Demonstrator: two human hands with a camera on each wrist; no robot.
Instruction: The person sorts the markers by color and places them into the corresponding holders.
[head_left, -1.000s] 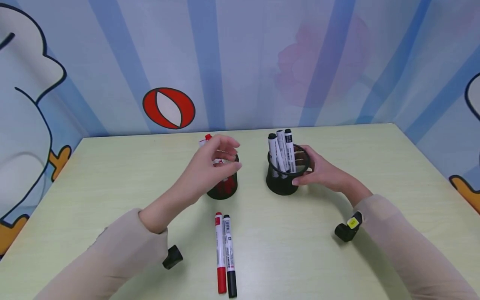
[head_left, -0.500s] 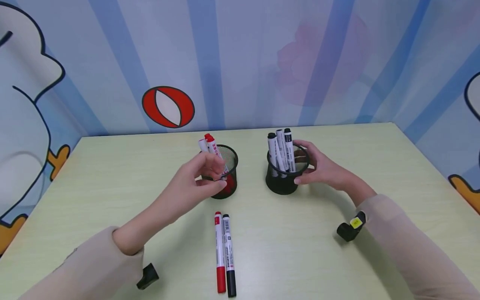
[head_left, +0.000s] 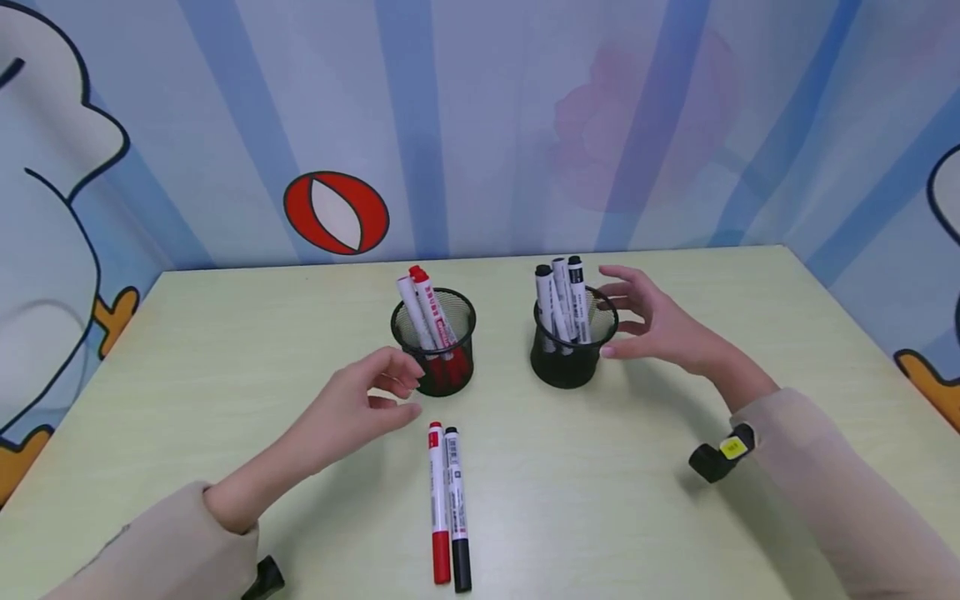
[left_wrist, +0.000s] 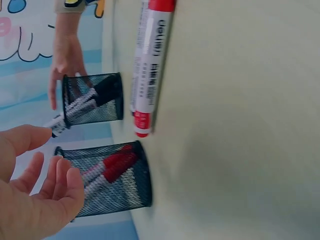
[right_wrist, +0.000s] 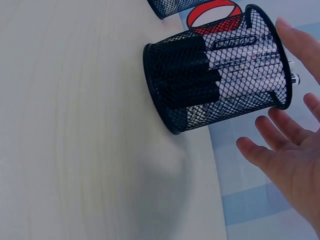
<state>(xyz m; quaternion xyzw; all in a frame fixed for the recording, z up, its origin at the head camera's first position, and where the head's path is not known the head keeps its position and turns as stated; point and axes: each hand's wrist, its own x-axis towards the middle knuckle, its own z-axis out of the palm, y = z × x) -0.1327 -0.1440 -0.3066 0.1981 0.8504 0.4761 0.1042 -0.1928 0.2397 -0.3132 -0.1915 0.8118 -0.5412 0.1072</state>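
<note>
A black mesh pen cup (head_left: pixel 457 367) stands at the left, with red-capped markers (head_left: pixel 427 304) leaning in it. A second mesh cup (head_left: pixel 566 367), to its right, bears several black-capped markers (head_left: pixel 555 304). My left hand (head_left: pixel 345 417) hovers in front of the left cup, fingers loosely bent, nothing between them. My right hand (head_left: pixel 663 333) is spread beside the right cup; the right wrist view shows its fingers (right_wrist: pixel 287 127) loose around the rim. Whether a fingertip still touches is unclear. In front of the cups a red marker (head_left: pixel 439 500) and a black marker (head_left: pixel 458 508) lie side by side.
The pale wooden table (head_left: pixel 570 517) ends at a blue striped backdrop (head_left: pixel 487 125) with cartoon prints. Black wrist cameras sit at both sleeves; the right one (head_left: pixel 720 454) carries a yellow label.
My left hand has drawn back from above the left cup toward the front left, uncovering its markers. My right hand has loosened from the right cup and shifted slightly right.
</note>
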